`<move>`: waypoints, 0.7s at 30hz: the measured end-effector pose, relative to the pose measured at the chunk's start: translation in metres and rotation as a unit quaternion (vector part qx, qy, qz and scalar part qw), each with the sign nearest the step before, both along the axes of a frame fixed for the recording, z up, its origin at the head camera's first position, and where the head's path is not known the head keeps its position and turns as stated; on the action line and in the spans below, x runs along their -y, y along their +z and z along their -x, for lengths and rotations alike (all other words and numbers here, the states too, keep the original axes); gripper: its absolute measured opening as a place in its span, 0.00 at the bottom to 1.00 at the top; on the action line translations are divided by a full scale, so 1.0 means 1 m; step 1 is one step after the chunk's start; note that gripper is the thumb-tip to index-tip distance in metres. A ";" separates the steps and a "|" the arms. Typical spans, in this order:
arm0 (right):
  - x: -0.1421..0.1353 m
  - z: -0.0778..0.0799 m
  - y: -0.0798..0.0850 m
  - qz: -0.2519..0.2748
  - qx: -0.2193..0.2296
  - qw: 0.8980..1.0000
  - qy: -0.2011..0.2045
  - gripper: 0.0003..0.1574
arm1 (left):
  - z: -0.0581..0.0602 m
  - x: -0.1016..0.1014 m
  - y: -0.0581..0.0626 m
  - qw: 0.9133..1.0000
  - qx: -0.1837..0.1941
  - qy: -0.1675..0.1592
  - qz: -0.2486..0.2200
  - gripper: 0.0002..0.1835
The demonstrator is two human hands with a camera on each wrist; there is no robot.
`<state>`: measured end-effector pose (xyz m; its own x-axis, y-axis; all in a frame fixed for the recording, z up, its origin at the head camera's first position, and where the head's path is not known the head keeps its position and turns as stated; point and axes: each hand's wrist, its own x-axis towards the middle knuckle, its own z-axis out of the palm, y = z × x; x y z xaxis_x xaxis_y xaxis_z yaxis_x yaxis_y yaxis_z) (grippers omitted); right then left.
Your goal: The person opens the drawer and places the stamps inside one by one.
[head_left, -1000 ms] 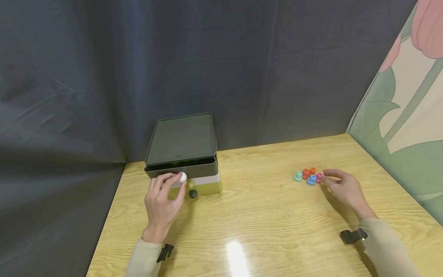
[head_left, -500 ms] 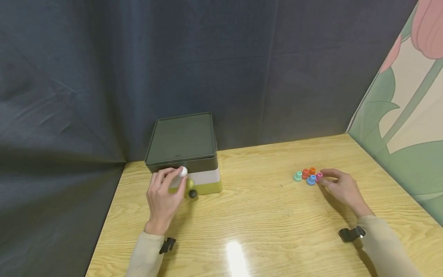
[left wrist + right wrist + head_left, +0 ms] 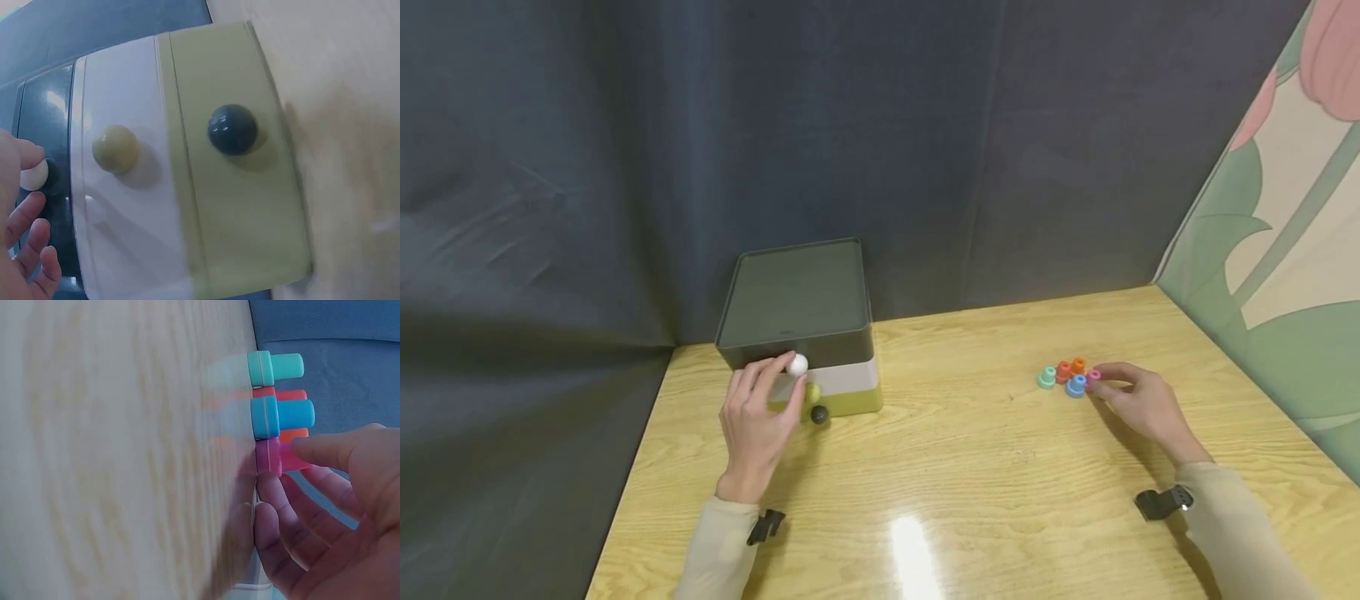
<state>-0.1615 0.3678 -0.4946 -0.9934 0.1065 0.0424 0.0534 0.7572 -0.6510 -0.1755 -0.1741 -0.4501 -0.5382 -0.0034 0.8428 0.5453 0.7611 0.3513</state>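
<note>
At the left stands a small drawer box point(image 3: 842, 382) with a dark top drawer, a white middle one and a yellow-green bottom one. My left hand point(image 3: 754, 425) holds the white round knob point(image 3: 798, 365) of the top drawer between thumb and fingers. The yellowish knob point(image 3: 116, 149) and the dark knob point(image 3: 232, 129) stick out below it. Over at the right, my right hand point(image 3: 1142, 408) pinches a pink stamp-like piece point(image 3: 270, 456), which stands upright on the table. Right beside it are blue point(image 3: 284, 417), mint point(image 3: 275, 367), red point(image 3: 1063, 372) and orange point(image 3: 1078, 366) ones.
A wooden table point(image 3: 955, 433) carries everything, its surface reaching between the box and the colored pieces. A dark curtain point(image 3: 917, 167) hangs behind the table and along the left. On the right runs a panel point(image 3: 1292, 250) printed with tulips.
The top drawer, slightly out one second ago, has gone back into the box along with my left hand. My right hand has shifted a little left and closed in on the pink piece.
</note>
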 end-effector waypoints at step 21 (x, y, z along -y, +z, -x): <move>-0.009 -0.009 0.009 0.032 0.003 0.999 -0.016 0.38 | -0.011 -0.013 -0.022 0.966 0.236 0.106 0.010 0.18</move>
<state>-0.1522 0.3763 -0.4861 -0.9896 0.1411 0.0294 0.0807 0.7115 -0.6980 -0.1650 -0.1611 -0.4718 -0.8518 -0.1421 0.5043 0.1585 0.8475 0.5066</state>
